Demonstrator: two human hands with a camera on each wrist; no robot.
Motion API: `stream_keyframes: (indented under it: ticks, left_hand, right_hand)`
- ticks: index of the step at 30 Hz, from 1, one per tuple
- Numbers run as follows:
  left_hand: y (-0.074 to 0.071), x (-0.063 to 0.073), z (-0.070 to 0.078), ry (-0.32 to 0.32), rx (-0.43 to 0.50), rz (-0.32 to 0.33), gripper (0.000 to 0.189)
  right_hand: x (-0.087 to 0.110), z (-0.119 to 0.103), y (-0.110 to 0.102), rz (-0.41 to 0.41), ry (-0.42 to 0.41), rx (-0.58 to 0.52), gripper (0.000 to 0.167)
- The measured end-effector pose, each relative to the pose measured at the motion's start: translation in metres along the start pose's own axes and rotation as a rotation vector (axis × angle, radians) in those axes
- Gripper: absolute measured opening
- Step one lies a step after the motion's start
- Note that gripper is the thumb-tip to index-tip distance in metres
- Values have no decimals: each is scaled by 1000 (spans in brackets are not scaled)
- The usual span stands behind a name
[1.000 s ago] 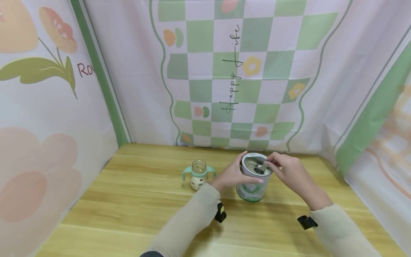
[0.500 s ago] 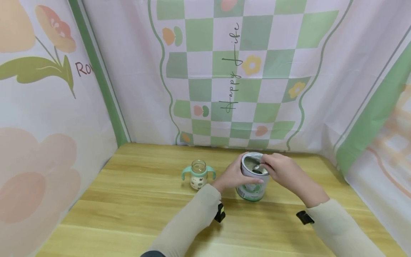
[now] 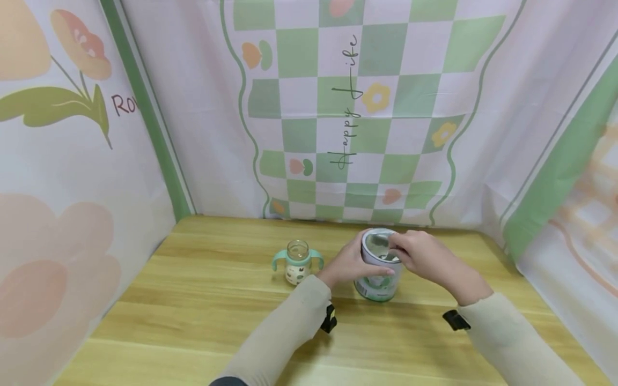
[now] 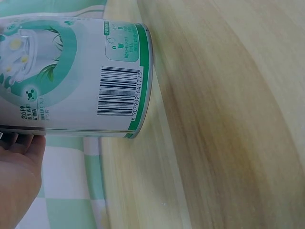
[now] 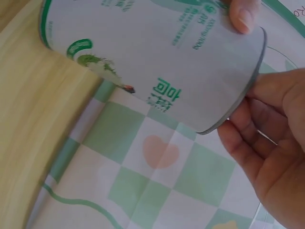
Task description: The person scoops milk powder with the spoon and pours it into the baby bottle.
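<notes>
A white and green milk powder tin (image 3: 379, 291) stands on the table, its top uncovered. My left hand (image 3: 348, 264) grips it from the left, thumb across the front; that thumb (image 5: 244, 15) shows in the right wrist view. Over the rim, my right hand (image 3: 427, 258) pinches a metal spoon whose bowl is down inside the tin, mostly hidden by fingers and rim. In the right wrist view, curled fingers of the right hand (image 5: 271, 133) are right at the rim. Left of the tin stands a clear baby bottle (image 3: 297, 268) with two mint handles and no cap.
The wooden table (image 3: 207, 311) runs back to a checkered fabric curtain (image 3: 338, 134), which hangs close behind the tin. Printed curtains also hang on the left and right sides. A black wrist camera (image 3: 329, 318) sits on the left sleeve.
My right hand has moved left over the tin's opening, and the spoon has gone lower into it, its bowl now mostly out of sight. The left hand and bottle stay put.
</notes>
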State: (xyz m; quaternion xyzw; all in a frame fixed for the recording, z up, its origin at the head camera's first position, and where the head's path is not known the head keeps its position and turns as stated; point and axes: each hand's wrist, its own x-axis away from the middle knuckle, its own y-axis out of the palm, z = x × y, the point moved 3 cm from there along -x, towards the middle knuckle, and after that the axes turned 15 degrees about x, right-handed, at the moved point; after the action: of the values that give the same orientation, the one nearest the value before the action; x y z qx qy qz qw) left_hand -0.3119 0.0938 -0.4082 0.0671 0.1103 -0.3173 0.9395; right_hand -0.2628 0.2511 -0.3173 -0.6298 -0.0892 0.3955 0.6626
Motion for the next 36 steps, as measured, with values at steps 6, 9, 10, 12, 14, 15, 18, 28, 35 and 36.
stream_keyframes:
  ticks: [6,9,10,12,14,15,18,28,35,36]
  left_hand:
    - [1,1,0,-15,0,8,86]
    - [1,0,0,-15,6,3,86]
    - [1,0,0,-16,9,3,86]
    - [1,0,0,-20,15,5,86]
    - [1,0,0,-25,19,10,86]
    - [1,0,0,-26,20,11,86]
    - [1,0,0,-12,22,5,84]
    - [2,2,2,8,-19,0,84]
    - [1,2,1,-19,-14,23,86]
    - [1,2,1,-23,-12,27,86]
  right_hand:
    - [-5,-2,-4,-108,23,-84,18]
    - [-8,-3,-4,-148,38,-102,18]
    - [-9,-4,-3,-158,46,-111,18]
    - [-10,-4,-2,-177,71,-136,17]
    - [-12,-3,-1,-193,101,-160,16]
    - [-13,-2,0,-202,121,-174,15]
    - [-14,-1,3,-217,181,-209,12]
    - [-10,10,9,-154,367,-307,11]
    - [-6,15,7,-137,430,-377,17]
    - [-6,16,7,-138,439,-386,18]
